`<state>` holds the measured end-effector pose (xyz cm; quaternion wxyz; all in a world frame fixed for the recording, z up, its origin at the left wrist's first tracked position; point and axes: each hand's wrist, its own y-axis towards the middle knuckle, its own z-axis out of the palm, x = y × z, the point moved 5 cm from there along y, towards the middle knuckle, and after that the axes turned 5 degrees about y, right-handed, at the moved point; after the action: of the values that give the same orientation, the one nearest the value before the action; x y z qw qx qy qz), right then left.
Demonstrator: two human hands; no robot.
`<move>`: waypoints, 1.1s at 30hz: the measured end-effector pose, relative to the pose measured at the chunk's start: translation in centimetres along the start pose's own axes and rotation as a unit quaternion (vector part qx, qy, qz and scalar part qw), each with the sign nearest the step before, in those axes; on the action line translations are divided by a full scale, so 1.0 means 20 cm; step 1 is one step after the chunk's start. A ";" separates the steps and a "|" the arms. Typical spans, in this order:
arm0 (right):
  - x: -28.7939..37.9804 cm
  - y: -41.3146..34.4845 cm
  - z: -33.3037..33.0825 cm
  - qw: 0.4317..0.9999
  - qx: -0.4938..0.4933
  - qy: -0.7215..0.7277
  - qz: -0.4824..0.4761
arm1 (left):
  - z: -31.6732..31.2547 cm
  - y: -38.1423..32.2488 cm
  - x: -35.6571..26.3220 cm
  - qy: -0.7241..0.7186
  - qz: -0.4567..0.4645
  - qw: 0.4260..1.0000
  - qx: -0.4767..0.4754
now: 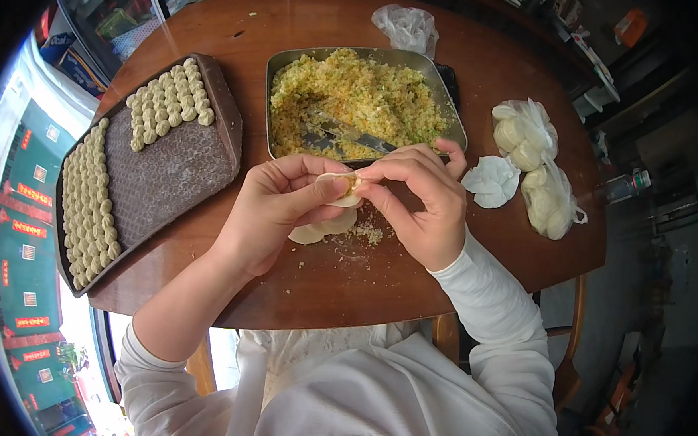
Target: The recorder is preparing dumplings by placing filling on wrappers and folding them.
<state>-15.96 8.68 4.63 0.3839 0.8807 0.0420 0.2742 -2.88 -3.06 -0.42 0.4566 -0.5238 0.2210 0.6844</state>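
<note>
Over the table's near side, my left hand [275, 201] cradles a round dough wrapper [345, 202] with a little filling in it, thumb pressed on the inside. My right hand [425, 201] pinches the wrapper's right edge between thumb and fingertips. Below the hands, a few flat dough rounds [324, 229] lie on the wood, partly hidden by my left hand. Just beyond, a metal tray [268, 108] holds a heap of chopped yellow-green filling [357, 89]. A flat metal blade [377, 143] rests in the filling, its near end hidden behind my right hand.
A large dark tray [166, 174] on the left carries rows of small pleated buns [89, 202]. Bagged dough pieces [525, 136] and a crumpled white wrap [491, 182] lie right. A clear plastic bag [405, 28] sits behind the filling tray. Crumbs [372, 234] dot the wooden table [343, 304].
</note>
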 end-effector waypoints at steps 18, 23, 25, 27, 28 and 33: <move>0.01 0.01 0.02 0.998 0.032 -0.057 -0.009 | 0.02 -0.02 -0.04 0.000 0.035 0.999 -0.014; 0.02 0.01 0.03 0.997 0.042 -0.068 -0.017 | 0.02 -0.02 -0.05 0.035 0.086 0.996 -0.006; 0.03 0.01 0.03 0.997 0.042 -0.066 -0.016 | 0.02 -0.02 -0.05 0.041 0.093 0.995 -0.007; 0.02 0.01 0.03 0.998 0.033 -0.049 -0.013 | 0.02 -0.02 -0.05 0.048 0.097 0.994 -0.010; 0.02 0.01 0.03 0.999 0.029 -0.041 -0.010 | 0.02 -0.02 -0.05 0.049 0.097 0.994 -0.013; 0.03 0.01 0.02 0.999 0.027 -0.034 -0.007 | 0.01 -0.01 -0.05 0.058 0.100 0.993 -0.019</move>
<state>-15.27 8.34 4.81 0.3629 0.8993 0.0422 0.2405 -2.74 -3.18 0.64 0.3622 -0.5460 0.2859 0.6993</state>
